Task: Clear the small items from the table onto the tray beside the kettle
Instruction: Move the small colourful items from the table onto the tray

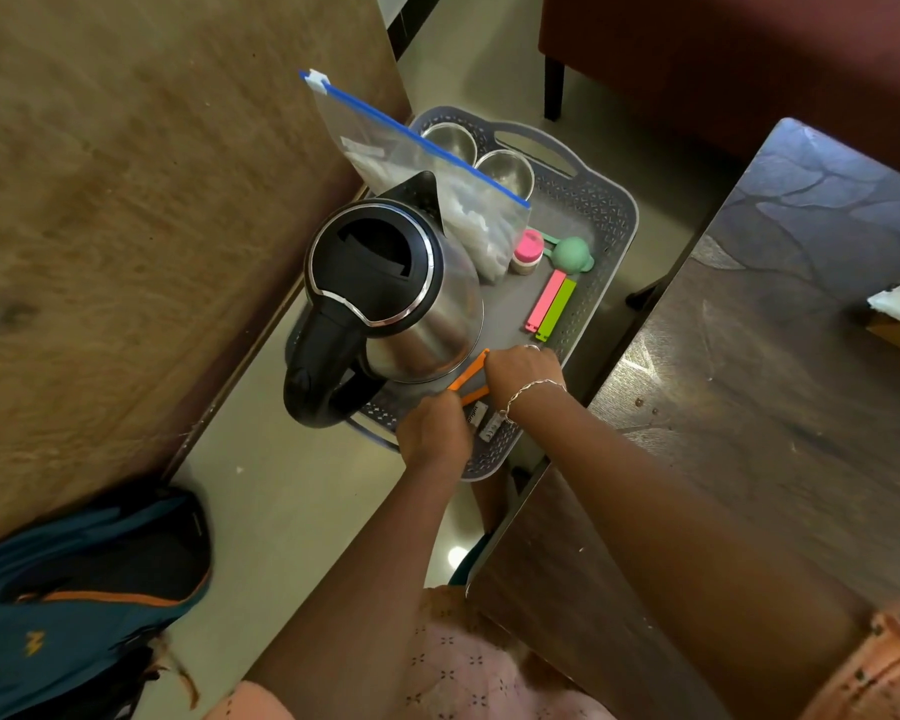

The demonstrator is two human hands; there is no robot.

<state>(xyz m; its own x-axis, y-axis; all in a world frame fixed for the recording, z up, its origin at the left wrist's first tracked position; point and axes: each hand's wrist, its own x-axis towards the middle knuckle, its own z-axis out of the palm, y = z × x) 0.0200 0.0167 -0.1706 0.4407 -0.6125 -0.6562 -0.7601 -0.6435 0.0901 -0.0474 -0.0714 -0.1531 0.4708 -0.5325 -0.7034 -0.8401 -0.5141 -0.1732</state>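
Kettle [385, 298] on tray [611, 210], left side; two bowls [476, 155] at far edge; clips [552, 306] along right edge; bag [437, 184] behind kettle.

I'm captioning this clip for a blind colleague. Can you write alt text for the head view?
Both hands, left and right, hold an open orange clip over the near end of a grey tray beside a kettle. The tray also holds pink and green clips, two steel bowls and a zip bag.

Light: dim, warm indoor.
Glare: a bright spot on the floor [457, 556]; sheen on the dark table [749, 356] and the kettle [437, 314].
Blur: soft at the left edge.
Distortion: wide-angle bending at the borders.
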